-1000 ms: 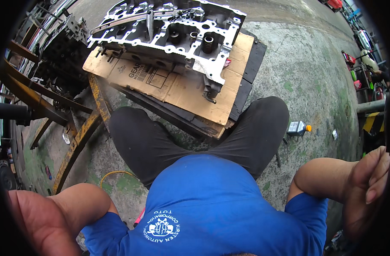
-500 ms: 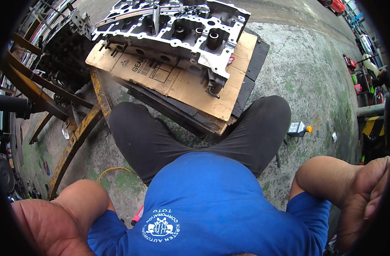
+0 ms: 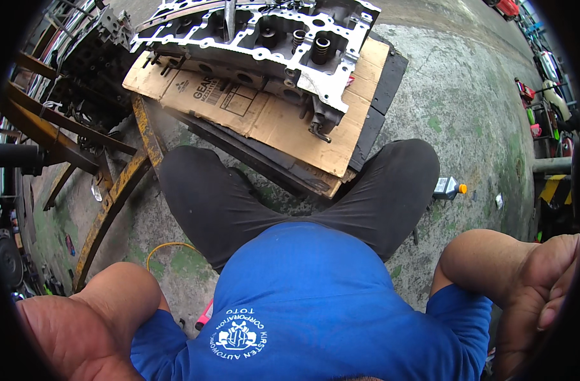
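Note:
My left hand (image 3: 71,333) is raised at the lower left rim of the head view. Its palm side shows, while the dark rim cuts off the fingers. At the right rim is my right hand (image 3: 547,286), also raised, with its fingers curled in; whatever they may hold is hidden. Both hands are well apart from the engine cylinder head (image 3: 264,54) in front of me. That grey metal part has open bays with valve springs (image 3: 320,51) inside. It rests on flattened cardboard (image 3: 258,120) over a low dark stand (image 3: 382,89).
A yellow metal frame (image 3: 115,203) stands at left beside another dark engine part (image 3: 93,70). Right of my knee lies a bottle with an orange cap (image 3: 449,188). A yellow cable (image 3: 169,244) and a pink object (image 3: 205,314) are near my left side.
The cylinder head and its cardboard sit slightly higher in the picture, as the view has shifted a little. Both hands stay at the rims, nearly unmoved.

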### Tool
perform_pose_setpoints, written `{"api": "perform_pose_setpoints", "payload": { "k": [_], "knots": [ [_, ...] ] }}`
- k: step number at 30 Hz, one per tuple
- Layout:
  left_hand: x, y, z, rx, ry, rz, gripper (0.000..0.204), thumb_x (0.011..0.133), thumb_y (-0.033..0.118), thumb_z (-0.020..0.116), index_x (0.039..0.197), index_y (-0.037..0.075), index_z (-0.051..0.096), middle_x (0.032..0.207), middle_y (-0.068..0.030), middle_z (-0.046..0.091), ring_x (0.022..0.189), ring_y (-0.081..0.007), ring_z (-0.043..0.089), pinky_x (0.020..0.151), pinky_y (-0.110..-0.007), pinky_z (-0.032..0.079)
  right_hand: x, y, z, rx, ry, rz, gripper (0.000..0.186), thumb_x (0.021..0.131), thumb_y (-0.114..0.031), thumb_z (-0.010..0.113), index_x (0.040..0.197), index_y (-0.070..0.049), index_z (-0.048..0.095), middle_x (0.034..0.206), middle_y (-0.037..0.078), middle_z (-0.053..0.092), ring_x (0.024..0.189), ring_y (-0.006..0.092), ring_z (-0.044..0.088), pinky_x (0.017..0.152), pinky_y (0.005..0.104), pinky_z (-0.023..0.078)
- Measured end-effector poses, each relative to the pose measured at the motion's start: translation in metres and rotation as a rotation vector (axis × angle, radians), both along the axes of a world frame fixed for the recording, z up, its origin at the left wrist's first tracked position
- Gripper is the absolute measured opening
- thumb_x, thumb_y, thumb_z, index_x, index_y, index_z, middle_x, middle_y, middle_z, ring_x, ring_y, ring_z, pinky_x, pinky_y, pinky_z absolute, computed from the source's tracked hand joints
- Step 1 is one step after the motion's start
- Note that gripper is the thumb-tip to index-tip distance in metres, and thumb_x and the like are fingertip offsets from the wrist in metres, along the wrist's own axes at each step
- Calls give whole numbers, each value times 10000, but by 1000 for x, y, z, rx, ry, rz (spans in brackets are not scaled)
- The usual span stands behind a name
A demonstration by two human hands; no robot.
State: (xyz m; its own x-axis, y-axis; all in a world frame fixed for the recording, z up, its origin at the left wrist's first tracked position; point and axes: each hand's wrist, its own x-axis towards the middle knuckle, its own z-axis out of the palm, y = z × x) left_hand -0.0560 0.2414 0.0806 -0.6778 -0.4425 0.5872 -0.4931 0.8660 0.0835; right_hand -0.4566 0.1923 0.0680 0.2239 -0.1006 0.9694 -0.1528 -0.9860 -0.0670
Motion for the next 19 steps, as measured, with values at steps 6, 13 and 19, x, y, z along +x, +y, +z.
{"api": "perform_pose_setpoints", "payload": {
  "k": [6, 13, 19],
  "knots": [
    [-13, -32, 2, -91, 20, 22, 207, 1012, 92, 681, 1203, 13, 686, 1207, -54, 654, 1117, -262, 669, 1024, -431, 576, 6, -34, -21, -22, -17, -70, 214, 793, -7, 794, 1003, -26, 758, 839, 98, 701, 682, 181, 662, 600, 297, 535],
    [-34, -190, -59, -321, 290, -105, 294, 719, -29, 814, 995, 37, 737, 967, -137, 701, 910, -297, 709, 837, -400, 584, 15, -141, -59, -138, 232, -267, 233, 750, 35, 814, 969, -32, 772, 838, 101, 721, 684, 191, 690, 598, 303, 556],
    [-19, -268, -72, -420, -148, -1, 263, 801, 204, 838, 1021, 163, 699, 1085, -22, 654, 1095, -256, 658, 953, -422, 530, 10, -209, -74, -282, 613, -365, 267, 800, -168, 833, 1056, -139, 760, 951, 10, 713, 767, 159, 710, 634, 315, 580]
  ]
}}
